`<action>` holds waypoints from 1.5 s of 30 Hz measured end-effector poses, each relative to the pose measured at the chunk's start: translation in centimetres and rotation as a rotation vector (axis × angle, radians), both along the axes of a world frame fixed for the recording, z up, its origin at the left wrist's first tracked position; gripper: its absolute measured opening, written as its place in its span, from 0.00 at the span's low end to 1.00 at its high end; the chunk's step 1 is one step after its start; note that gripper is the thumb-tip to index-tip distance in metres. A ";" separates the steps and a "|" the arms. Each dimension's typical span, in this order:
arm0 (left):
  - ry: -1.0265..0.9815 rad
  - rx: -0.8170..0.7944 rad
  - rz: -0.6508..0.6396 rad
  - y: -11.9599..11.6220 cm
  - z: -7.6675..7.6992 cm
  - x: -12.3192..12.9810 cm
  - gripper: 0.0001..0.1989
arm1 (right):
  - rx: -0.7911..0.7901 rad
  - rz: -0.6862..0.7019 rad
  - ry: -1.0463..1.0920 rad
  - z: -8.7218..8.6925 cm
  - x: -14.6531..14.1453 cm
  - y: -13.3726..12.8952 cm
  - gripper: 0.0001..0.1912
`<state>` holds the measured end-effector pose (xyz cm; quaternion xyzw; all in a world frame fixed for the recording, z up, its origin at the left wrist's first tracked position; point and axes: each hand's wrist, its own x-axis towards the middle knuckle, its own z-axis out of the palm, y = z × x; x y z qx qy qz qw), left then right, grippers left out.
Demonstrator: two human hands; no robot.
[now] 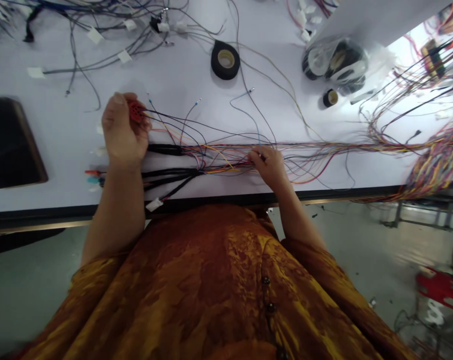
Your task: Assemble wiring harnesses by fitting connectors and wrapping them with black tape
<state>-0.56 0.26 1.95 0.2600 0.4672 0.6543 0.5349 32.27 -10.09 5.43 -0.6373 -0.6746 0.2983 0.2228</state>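
Left hand [121, 135], ten o'clock, grips red connector [135, 111]; right hand [270, 165], two o'clock, pinches wires [324, 146]. Best keep connector steady, wires untugged.

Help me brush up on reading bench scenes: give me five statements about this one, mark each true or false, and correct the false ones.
1. The left hand holds a red connector. True.
2. The right hand touches the red connector. False: it is at the wires, apart from the connector.
3. The large tape roll lies farther from the person than the right hand. True.
4. A dark, flat device lies left of the left hand. True.
5. The device touches the large tape roll. False: they lie well apart.
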 end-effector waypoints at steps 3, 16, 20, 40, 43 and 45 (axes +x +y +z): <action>0.008 -0.024 0.001 0.0 0.2 0.1 0.18 | -0.055 0.064 -0.161 1.1 0.2 0.1 0.16; 0.008 -0.031 -0.012 -0.2 0.6 0.3 0.17 | -0.110 0.078 -0.214 0.7 0.4 1.6 0.09; 0.014 -0.045 -0.006 -0.2 0.4 0.2 0.18 | -0.122 0.044 -0.306 0.8 -1.0 2.4 0.08; 0.002 -0.048 0.053 -0.5 1.4 0.7 0.19 | -0.220 -0.141 0.849 -1.2 1.8 1.6 0.14; 0.006 -0.031 0.056 -0.5 1.3 0.6 0.19 | -0.080 -0.276 1.095 -0.9 3.3 1.6 0.19; 0.004 -0.028 0.045 -0.5 1.1 0.5 0.18 | -0.006 -0.347 1.211 -0.4 5.8 1.4 0.18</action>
